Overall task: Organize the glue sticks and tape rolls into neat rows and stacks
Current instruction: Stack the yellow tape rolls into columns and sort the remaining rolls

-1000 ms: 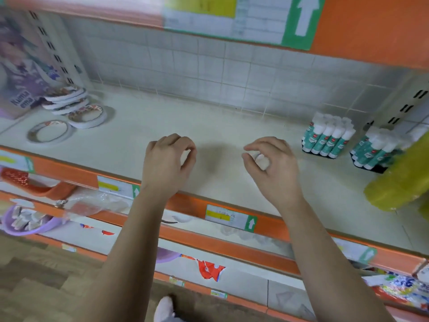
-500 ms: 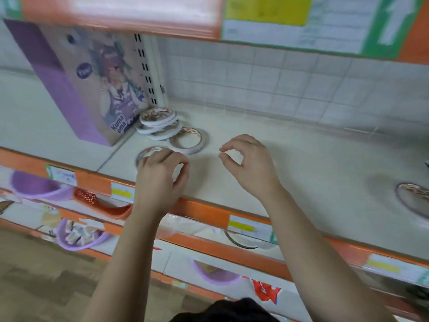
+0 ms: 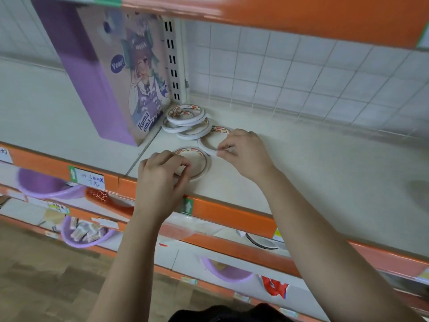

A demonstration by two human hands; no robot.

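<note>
Thin white tape rolls with printed inner cores are lying at the left end of the cream shelf (image 3: 313,163), none of them squared up yet. A leaning pile of rolls (image 3: 185,117) is sitting in the back corner, just beside a tall purple illustrated box (image 3: 99,84), and its layers are sliding off one another. Two single rolls are lying flat in front of it. The left hand (image 3: 160,182) is pinching the near rim of the front roll (image 3: 207,163), while the right hand (image 3: 246,152) is pinching the edge of the roll behind it (image 3: 202,143). Gripping by the rims is probably meant to lift each ring cleanly onto the pile. No glue sticks are showing.
</note>
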